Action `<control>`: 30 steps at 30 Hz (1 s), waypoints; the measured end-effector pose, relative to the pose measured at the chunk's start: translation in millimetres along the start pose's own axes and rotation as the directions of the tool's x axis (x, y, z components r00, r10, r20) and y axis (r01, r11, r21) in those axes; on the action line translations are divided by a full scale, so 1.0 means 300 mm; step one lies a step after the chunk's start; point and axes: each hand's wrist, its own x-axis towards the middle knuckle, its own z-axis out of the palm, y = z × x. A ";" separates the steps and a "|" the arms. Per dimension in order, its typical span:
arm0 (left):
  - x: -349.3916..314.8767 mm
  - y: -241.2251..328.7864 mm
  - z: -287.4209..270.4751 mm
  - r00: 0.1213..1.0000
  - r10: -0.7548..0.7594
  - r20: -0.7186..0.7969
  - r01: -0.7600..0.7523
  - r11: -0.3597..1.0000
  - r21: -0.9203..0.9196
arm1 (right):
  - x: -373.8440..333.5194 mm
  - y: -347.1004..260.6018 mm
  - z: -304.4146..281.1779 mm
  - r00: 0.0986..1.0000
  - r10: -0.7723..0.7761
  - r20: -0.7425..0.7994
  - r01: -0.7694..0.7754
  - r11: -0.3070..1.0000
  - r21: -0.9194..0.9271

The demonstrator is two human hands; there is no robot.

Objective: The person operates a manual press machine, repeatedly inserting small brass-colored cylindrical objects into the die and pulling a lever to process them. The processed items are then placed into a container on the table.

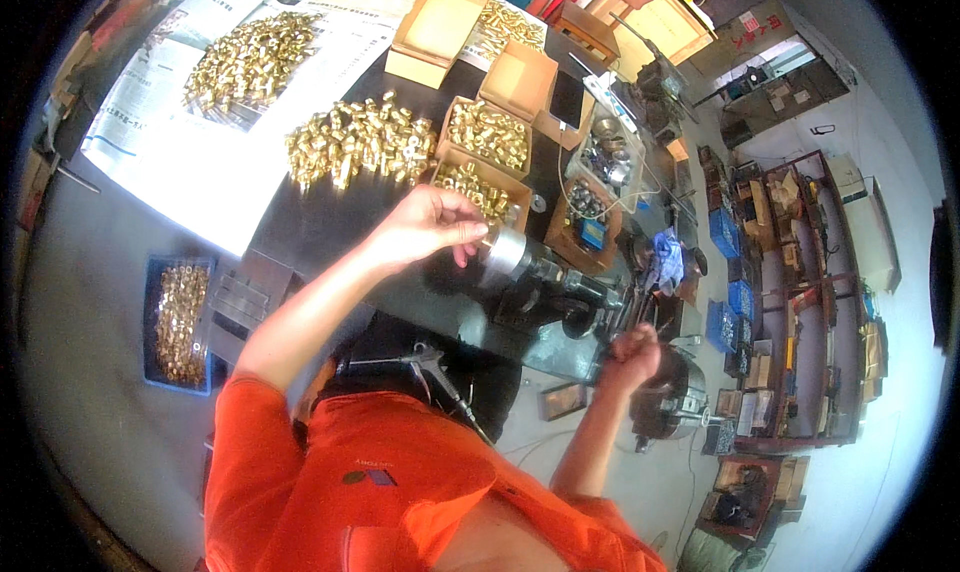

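My left hand (pixel 432 228) reaches over the bench machine, thumb and fingertips closed on what looks like a small brass fitting (pixel 488 236), mostly hidden by them. These fingers are right at the face of the round silver chuck (pixel 508 252). Behind the chuck, the dark machine body (pixel 565 282) runs toward the right. My right hand (pixel 633 354) is closed in a slightly blurred fist at the machine's right end; what it grips is hidden. Just beyond my left hand stand two cardboard boxes of brass fittings (pixel 490 134), with a loose pile of fittings (pixel 362 144) left of them.
More fittings (pixel 250 64) lie on newspaper (pixel 150 152) at the far left. A blue bin (pixel 180 324) of brass parts sits lower left. An air blow gun (pixel 430 370) rests near my lap. A blue rag (pixel 667 260) lies beyond the machine; shelves (pixel 800 302) line the right wall.
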 end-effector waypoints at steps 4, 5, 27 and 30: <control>0.010 -0.004 -0.005 1.000 -0.015 0.015 0.015 1.000 -0.002 | 0.009 0.148 -0.064 0.974 0.135 -0.182 -0.157 0.981 -0.115; 0.009 -0.004 -0.008 1.000 -0.022 0.006 0.022 1.000 -0.008 | 0.039 0.190 -0.056 0.957 0.178 -0.231 -0.214 0.966 -0.143; -0.022 -0.034 -0.259 0.931 0.070 -0.359 0.148 0.825 0.545 | -0.024 0.052 -0.067 0.999 -0.039 0.027 0.036 0.994 0.102; -0.141 -0.022 -0.342 0.877 0.229 -0.422 0.227 0.576 0.785 | -0.013 0.170 -0.130 0.996 0.070 -0.047 -0.068 0.997 0.047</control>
